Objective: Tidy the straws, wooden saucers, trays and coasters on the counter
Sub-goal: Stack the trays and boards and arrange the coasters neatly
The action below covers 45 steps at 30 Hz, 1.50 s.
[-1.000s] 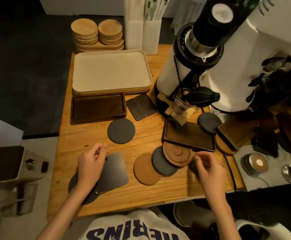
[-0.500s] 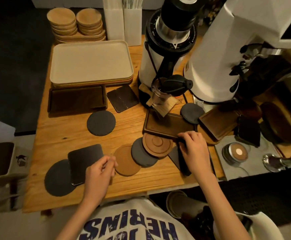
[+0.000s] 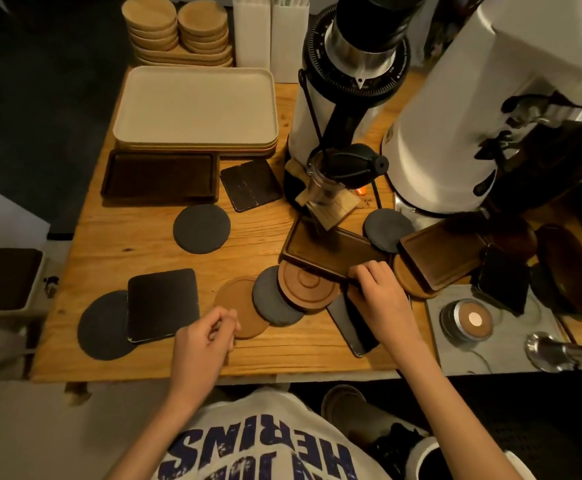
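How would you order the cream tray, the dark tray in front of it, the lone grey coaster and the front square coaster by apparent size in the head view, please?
1. Cream tray
2. Dark tray
3. Square coaster and grey coaster: close; the square looks slightly larger but lies nearer the camera, so unranked.

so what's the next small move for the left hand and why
Probably pinch the tan round coaster with the left hand and slide it free: that hand's curled fingers sit at its near edge, and a grey round coaster overlaps its right side.
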### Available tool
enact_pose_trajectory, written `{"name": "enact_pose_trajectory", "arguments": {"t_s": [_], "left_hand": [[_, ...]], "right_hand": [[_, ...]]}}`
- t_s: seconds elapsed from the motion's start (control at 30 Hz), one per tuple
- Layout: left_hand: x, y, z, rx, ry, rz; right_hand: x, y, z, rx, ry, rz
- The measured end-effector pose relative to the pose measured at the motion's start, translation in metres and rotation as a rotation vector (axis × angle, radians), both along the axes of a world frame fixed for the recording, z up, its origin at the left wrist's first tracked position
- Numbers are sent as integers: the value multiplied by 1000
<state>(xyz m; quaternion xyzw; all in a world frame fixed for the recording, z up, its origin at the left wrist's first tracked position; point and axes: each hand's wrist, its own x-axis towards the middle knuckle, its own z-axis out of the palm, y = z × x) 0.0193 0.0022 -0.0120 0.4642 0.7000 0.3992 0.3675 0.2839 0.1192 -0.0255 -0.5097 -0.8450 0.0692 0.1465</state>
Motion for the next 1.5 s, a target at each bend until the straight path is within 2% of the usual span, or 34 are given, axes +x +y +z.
{"name": "enact_pose_trajectory", "arguments": {"t_s": [0.17, 0.3, 0.47, 0.8, 0.93, 1.1, 1.3, 1.5], "left_hand": [[9, 4, 3, -59, -125, 5], [21, 22, 13, -233, -452, -30], [42, 51, 32, -358, -660, -42], [31, 37, 34, -271, -712, 47], [14, 31, 36, -229, -702, 75], [-18, 25, 39, -176, -583, 102], [-63, 18, 42, -84, -576, 190], [-107, 24, 46, -16, -606, 287]], "right_hand": [[5, -11, 8, 29, 59, 77], [10, -20, 15, 54, 117, 151], [13, -37, 29, 80, 136, 242], [-4, -48, 47, 94, 108, 325], [-14, -38, 44, -2, 150, 264], [-37, -10, 42, -167, 120, 232], [-87, 31, 40, -464, 110, 363], [-148, 60, 41, -520, 98, 471]]}}
